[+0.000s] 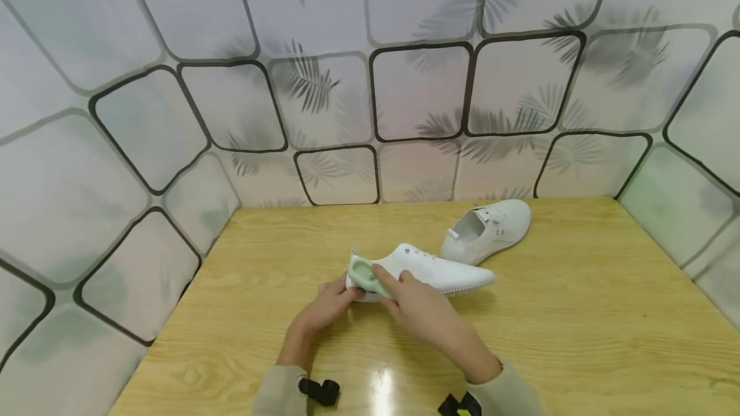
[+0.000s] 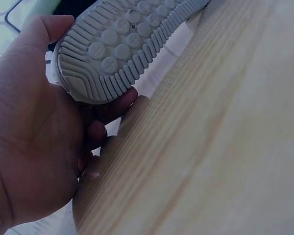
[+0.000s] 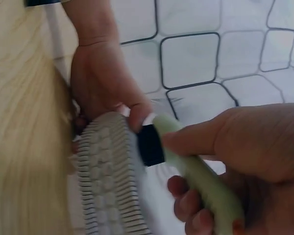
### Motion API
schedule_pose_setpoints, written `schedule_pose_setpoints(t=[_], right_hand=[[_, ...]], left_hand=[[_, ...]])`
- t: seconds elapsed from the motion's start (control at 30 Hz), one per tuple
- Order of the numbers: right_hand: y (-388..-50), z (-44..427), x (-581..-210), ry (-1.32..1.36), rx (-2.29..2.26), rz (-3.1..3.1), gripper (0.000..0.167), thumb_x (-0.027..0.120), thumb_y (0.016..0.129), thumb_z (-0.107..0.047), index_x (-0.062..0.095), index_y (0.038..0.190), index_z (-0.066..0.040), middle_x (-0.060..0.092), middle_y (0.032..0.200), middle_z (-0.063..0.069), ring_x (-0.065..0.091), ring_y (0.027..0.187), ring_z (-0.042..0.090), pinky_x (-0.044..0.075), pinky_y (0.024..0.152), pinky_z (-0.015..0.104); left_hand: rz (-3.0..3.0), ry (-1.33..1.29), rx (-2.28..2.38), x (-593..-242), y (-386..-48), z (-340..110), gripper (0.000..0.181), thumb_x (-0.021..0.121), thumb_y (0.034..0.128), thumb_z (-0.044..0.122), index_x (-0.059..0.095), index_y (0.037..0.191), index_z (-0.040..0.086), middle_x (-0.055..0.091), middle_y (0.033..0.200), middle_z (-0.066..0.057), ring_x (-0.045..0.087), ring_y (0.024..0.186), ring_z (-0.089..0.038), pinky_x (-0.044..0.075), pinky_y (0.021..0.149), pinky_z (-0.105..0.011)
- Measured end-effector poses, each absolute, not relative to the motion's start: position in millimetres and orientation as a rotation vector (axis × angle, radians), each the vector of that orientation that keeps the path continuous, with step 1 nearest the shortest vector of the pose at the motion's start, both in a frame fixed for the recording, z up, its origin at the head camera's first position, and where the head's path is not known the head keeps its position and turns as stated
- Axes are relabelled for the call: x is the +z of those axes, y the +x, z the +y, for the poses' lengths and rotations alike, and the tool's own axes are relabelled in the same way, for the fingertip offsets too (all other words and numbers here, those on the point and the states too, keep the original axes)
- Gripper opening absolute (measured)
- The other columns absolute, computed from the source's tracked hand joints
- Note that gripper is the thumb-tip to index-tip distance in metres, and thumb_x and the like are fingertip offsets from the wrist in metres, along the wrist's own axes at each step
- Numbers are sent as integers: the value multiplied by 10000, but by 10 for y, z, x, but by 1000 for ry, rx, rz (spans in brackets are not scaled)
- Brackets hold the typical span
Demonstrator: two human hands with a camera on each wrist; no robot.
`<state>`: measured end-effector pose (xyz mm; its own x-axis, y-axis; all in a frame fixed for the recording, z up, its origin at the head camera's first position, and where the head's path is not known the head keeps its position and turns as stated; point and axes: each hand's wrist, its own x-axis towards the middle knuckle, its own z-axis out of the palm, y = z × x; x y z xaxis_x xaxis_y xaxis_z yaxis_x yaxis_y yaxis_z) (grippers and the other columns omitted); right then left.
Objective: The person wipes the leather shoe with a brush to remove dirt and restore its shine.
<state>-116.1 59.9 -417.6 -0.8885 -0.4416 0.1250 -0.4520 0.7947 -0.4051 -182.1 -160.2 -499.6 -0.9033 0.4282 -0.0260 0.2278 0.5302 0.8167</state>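
A white lace-up shoe is tipped on its side above the table, its ridged sole facing the person. My left hand grips its heel, thumb on one side and fingers on the other. In my right hand is a pale green brush with dark bristles. The bristles touch the shoe's side near the heel, close to the left thumb. Behind, a second white shoe stands on the table, its opening turned to the left.
The wood-grain table runs under both hands. A patterned wall covering encloses its back and sides. Dark wrist straps with small devices sit at the beige sleeves.
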Motion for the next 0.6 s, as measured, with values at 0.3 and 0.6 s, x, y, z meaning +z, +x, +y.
schedule_pose_setpoints(t=[0.3,0.6], right_hand=[[-1161,661,-4088,571,614,-2990,584,685,941,-189,466,1478,-128,596,875,117,491,616,179,415,515,341],[-1131,654,-4147,684,703,-3041,720,718,917,-168,352,1528,-71,606,832,84,496,604,153,424,511,310]], left_hand=[[2535,478,1325,-4958,-1817,-1602,473,479,970,313,527,1395,112,607,1308,-45,402,1113,-258,227,956,-477],[2546,405,1369,-4987,-1779,-1572,502,535,941,330,529,1395,116,648,1248,-46,577,1100,-199,418,996,-449]])
